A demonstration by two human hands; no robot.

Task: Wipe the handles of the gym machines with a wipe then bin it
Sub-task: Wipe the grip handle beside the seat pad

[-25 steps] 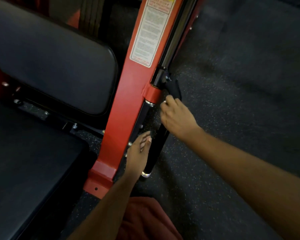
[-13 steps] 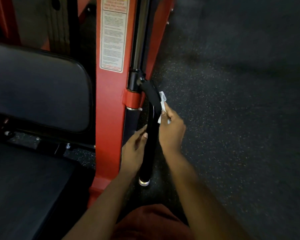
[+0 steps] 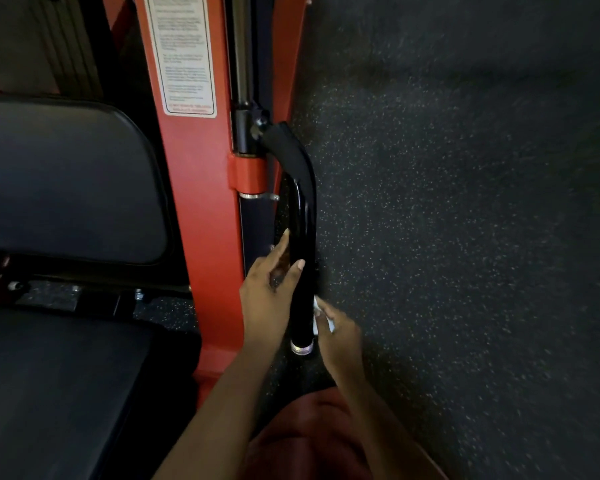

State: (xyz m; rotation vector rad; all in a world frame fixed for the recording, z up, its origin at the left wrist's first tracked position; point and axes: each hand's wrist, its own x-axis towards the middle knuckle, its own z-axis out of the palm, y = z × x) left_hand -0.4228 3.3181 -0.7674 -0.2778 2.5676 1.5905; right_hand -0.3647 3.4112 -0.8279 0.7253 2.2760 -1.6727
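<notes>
A black curved handle hangs down beside the red machine post and ends in a silver cap near the floor. My left hand rests against the handle's left side, fingers spread and pointing up, holding nothing. Pressed against the handle's lower right side is my right hand, closed on a white wipe. Only a small part of the wipe shows between my fingers and the handle.
A black padded backrest and seat fill the left. The post carries a white instruction label. Dark speckled rubber floor spreads to the right. My knee in red cloth is at the bottom.
My right hand has slid the wipe down the handle from the upper bend to near the silver cap. My left hand stayed against the handle's left side.
</notes>
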